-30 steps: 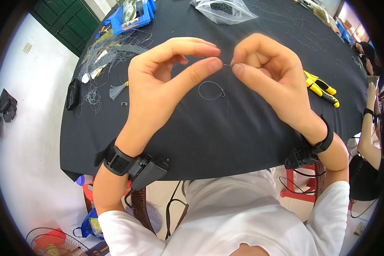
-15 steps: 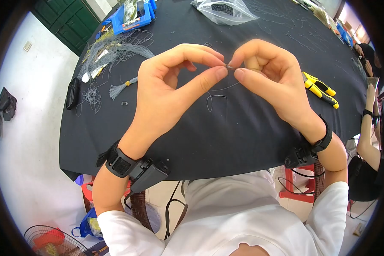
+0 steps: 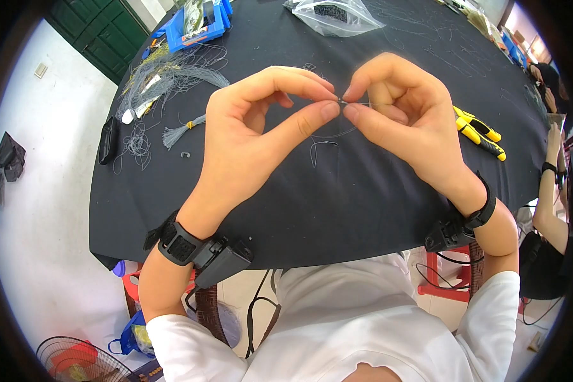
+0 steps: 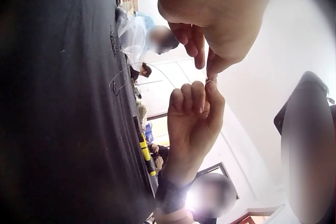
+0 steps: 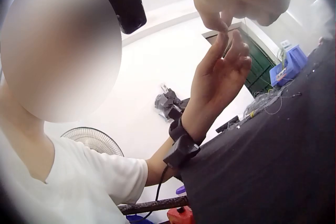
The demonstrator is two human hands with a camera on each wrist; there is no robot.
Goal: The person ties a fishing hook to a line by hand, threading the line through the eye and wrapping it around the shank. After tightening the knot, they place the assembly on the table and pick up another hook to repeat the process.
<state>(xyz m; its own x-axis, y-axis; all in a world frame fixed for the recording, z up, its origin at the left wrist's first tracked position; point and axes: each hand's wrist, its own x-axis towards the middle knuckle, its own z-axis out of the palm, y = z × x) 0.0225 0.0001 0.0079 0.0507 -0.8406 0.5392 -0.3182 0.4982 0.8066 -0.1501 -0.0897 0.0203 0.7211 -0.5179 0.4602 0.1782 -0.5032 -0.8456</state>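
Observation:
Both hands meet above the black-covered table, fingertips nearly together. Between thumb and index finger, my left hand [image 3: 248, 130] pinches a thin grey fishing line [image 3: 335, 135] where a tiny dark piece shows at the fingertips. My right hand [image 3: 410, 105] pinches the line just beside it, and a fine strand sticks out past its fingers. Below the hands the line hangs in a loose curve, with a small loop and a dark tip. In the left wrist view, the line [image 4: 163, 68] arcs away from the joined fingertips; fingers largely hide the pinched spot.
Yellow-and-black pliers [image 3: 479, 132] lie right of the right hand. At left are a tied bundle of line [image 3: 179, 135], a tangled heap of line [image 3: 165, 79] and a small black case [image 3: 108, 140]. A blue box [image 3: 200, 32] and clear plastic bag [image 3: 333, 16] sit farther back.
The left hand has moved right, closing the small gap between the hands. The line's round loop below has spread into a looser hanging curve. The right hand's fingertips have shifted slightly.

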